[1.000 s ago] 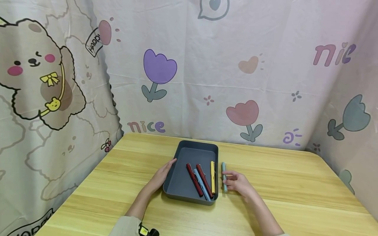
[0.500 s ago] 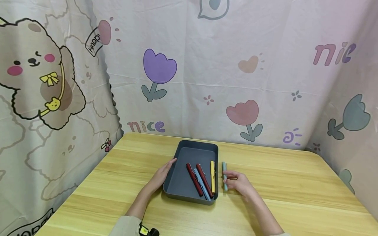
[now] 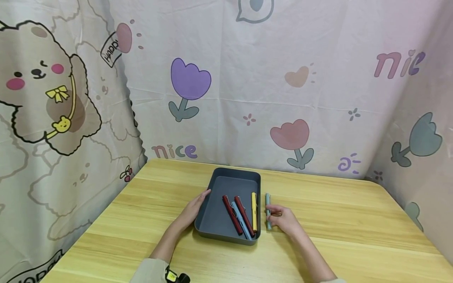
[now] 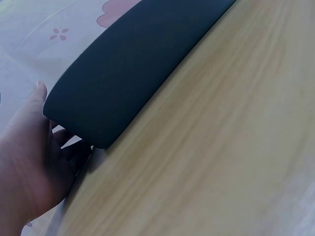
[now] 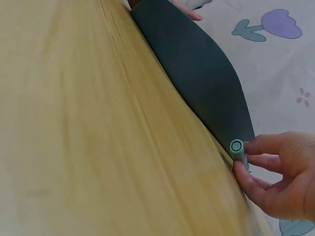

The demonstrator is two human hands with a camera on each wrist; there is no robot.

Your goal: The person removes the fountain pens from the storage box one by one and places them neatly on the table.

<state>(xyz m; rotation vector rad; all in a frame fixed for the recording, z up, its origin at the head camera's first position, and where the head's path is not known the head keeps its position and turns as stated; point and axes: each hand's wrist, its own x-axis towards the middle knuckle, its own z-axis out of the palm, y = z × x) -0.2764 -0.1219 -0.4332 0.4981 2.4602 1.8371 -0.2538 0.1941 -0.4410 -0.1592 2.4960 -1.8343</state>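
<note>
Right hand [image 3: 287, 221] is pinching teal pen [image 3: 267, 212], fingers barely apart; pen is sitting just right of tray [image 3: 214, 222], can't tell if touching counter [image 3: 339, 216]. Left hand [image 3: 192, 209] is resting extended fingers on tray's left wall. Dark red pens [image 3: 232, 215], light blue pen [image 3: 242, 221], yellow pen [image 3: 254, 212] are lying inside, right wall standing between

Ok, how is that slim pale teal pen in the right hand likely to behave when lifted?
The slim pale teal pen will probably feel stiff: its body looks straight in the right hand. Its slender form suggests it's light. Its round end hints that it may roll if released.
</note>
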